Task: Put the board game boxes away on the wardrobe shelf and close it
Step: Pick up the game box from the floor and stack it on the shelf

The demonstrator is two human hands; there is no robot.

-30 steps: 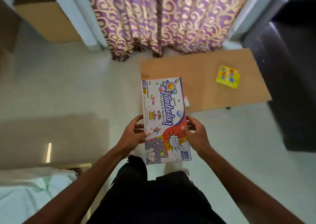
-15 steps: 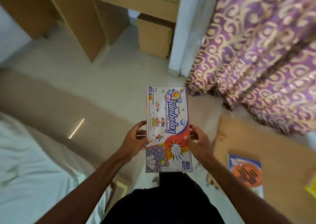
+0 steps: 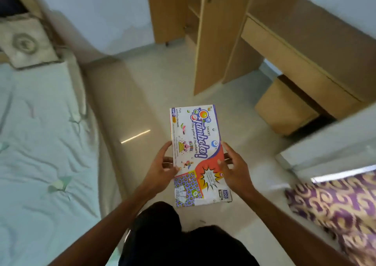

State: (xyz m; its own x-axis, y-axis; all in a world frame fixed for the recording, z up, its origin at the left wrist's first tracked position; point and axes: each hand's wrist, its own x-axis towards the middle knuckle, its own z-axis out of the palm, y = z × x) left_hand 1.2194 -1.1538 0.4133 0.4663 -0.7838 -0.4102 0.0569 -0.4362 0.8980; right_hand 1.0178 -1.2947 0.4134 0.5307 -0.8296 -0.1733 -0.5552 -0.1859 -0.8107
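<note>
Bed (image 3: 40,143) fills the whole side out past the left hand, pale sheet, rumpled, with a cushion (image 3: 24,42) at its far end. Wardrobe (image 3: 183,21) stands well ahead of both hands, its door (image 3: 211,48) swung open toward the viewer, a shelf edge just visible inside the gap; what sits on the shelves can't be told from here. A counter (image 3: 295,48) with a drawer front runs off ahead and to the right of the right hand, and a patterned purple curtain (image 3: 341,204) hangs low, right of the right hand. Bare floor (image 3: 142,107) lies between hands and wardrobe. The board game box (image 3: 198,156) is held flat, printed face up, long axis pointing away toward the wardrobe, clear of the floor. Left hand (image 3: 162,170) grips its left long edge, thumb on top, fingers underneath; right hand (image 3: 237,171) grips the right long edge the same way. Both are clasped on the box at about mid-length. Step in hand reads as carrying it to the shelf. To do it well: keep the box level so contents don't slide, approach past the free edge of the open door, not into it, lead with the short end, slide it in flat, and let go only once it's fully supported.
</note>
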